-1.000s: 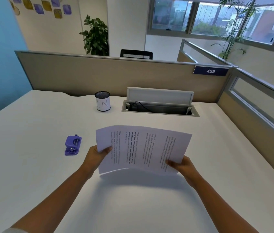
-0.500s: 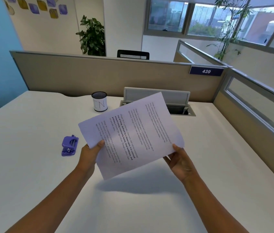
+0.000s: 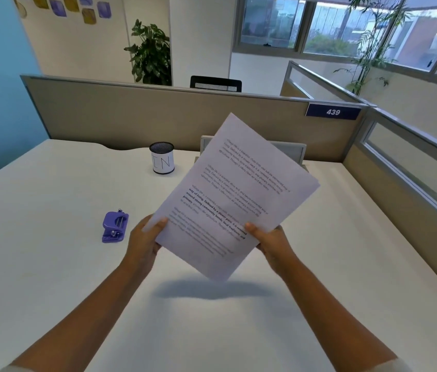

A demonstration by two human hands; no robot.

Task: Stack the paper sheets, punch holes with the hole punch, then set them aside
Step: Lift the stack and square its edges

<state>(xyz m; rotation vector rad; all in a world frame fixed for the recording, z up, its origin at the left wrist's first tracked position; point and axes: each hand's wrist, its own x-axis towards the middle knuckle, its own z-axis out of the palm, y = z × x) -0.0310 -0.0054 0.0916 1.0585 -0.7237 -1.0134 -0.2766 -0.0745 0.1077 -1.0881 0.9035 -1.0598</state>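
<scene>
Printed paper sheets (image 3: 241, 189) are held up in the air above the white desk (image 3: 51, 264), turned so one corner points down and the top leans away to the right. My left hand (image 3: 145, 238) pinches their left edge with the thumb on the front. My right hand (image 3: 271, 238) grips the lower right edge, thumb on the printed side. A small purple hole punch (image 3: 115, 226) lies on the desk to the left of my left hand, apart from it.
A white cup with a black mesh rim (image 3: 162, 161) stands at the back of the desk. A grey cable tray lid (image 3: 291, 150) sits behind the sheets. Beige partitions (image 3: 104, 119) close off the back and right sides.
The sheets have been lifted and rotated from lying wide to standing nearly upright on a corner. My right hand has shifted to the lower right edge. The hole punch has not moved.
</scene>
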